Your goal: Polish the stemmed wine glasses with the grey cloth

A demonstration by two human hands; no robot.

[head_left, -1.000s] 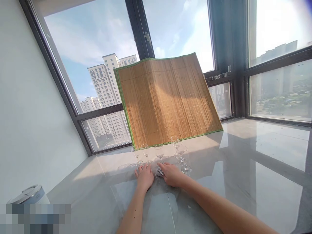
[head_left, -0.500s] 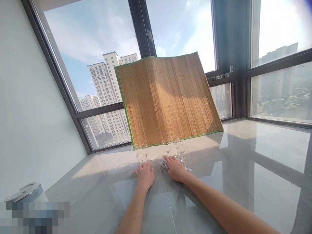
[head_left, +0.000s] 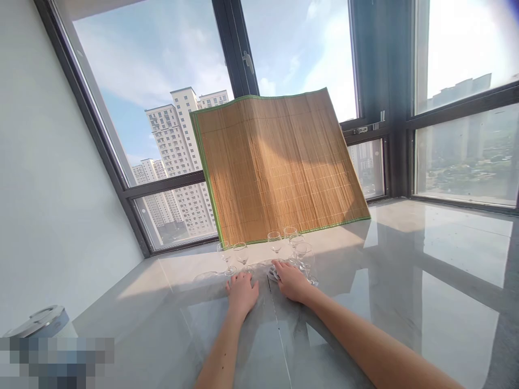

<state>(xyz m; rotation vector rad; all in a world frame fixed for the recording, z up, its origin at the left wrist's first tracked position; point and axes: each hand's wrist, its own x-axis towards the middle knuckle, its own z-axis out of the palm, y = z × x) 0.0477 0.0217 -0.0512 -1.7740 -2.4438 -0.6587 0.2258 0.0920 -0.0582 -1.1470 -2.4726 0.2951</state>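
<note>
My left hand (head_left: 242, 296) rests on the glossy tabletop, its fingers bent at the foot of a clear stemmed glass (head_left: 240, 252). A second stemmed glass (head_left: 224, 252) stands just to its left, apart from my fingers. My right hand (head_left: 291, 282) reaches in from the right, with closed fingers at the low part of another stemmed glass (head_left: 274, 243); their exact grip is hidden. Something pale and shiny (head_left: 272, 274) shows under these fingertips, too unclear to name. Several more stemmed glasses (head_left: 304, 251) stand close together behind and right of that hand.
A bamboo mat (head_left: 279, 162) with green edging leans against the window behind the glasses. The grey reflective surface (head_left: 170, 335) has a thin seam between my arms. A lidded container (head_left: 42, 320) stands at lower left, beside a white wall (head_left: 68, 178). Dark window frames (head_left: 381, 162) border the back.
The glass at my left hand has shifted slightly right and toward me. The one at my right hand has moved slightly left. Both hands stay nearly in place; the view tilts a little.
</note>
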